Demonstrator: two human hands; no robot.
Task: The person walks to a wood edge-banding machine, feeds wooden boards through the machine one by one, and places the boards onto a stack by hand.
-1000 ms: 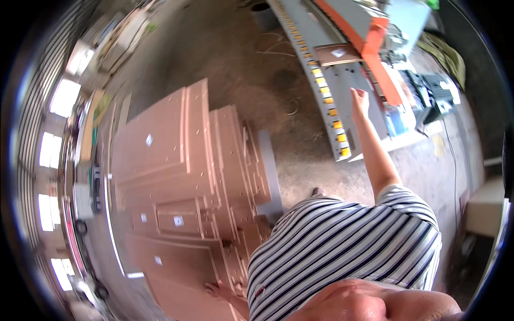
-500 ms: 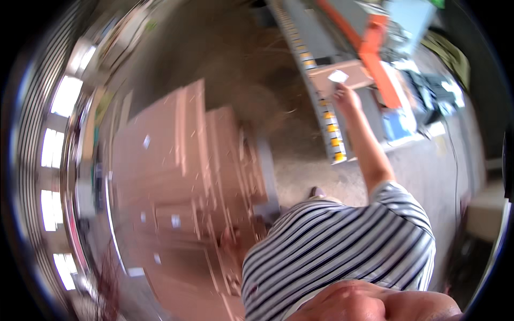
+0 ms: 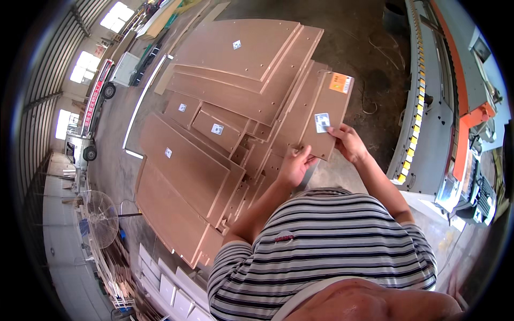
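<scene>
A narrow brown panel [image 3: 333,104] is held tilted in front of me, over the right edge of a stack of brown panels [image 3: 235,91]. My left hand [image 3: 296,166] is closed on its near left corner. On its right edge my right hand [image 3: 349,143] is closed, with fingertips at the lower side of a white printed label [image 3: 322,122]. An orange and white label [image 3: 341,83] sits at the panel's far end. Several stacked panels carry small white labels, and small holes show along their edges.
A long machine with a yellow-marked edge [image 3: 415,123] and an orange beam [image 3: 460,120] stands at the right. Left of the stack are a standing fan [image 3: 100,218] and a truck [image 3: 85,131]. White boards [image 3: 167,289] lie at the lower left.
My right hand has brought the labelled panel from the machine over to the stack. My left hand has come up to hold its near corner. My view has turned left.
</scene>
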